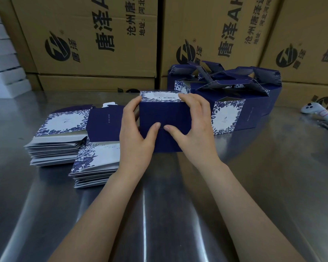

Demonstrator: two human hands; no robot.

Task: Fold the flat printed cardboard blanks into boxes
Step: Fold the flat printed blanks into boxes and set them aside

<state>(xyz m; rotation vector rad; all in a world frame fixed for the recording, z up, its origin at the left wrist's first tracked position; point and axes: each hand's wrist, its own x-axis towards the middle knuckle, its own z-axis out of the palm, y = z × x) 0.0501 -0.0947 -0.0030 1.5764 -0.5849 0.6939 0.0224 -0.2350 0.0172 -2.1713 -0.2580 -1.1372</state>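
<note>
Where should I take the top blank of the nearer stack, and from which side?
Probably at its near edge, from your side, with the left hand once it frees the box: thumb on top, fingers beneath. The blank lies flat, so nothing stands up to grasp, but the stack is fanned unevenly there, leaving that edge free to pinch.

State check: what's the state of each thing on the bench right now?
box: erected, near flaps pressed shut by both thumbs.
left hand: grips the box's left side.
right hand: grips the box's right side.
blanks: flat, in two stacks at left.
finished boxes: upright at right, top flaps open.
controller: lying at far right, untouched.
</note>
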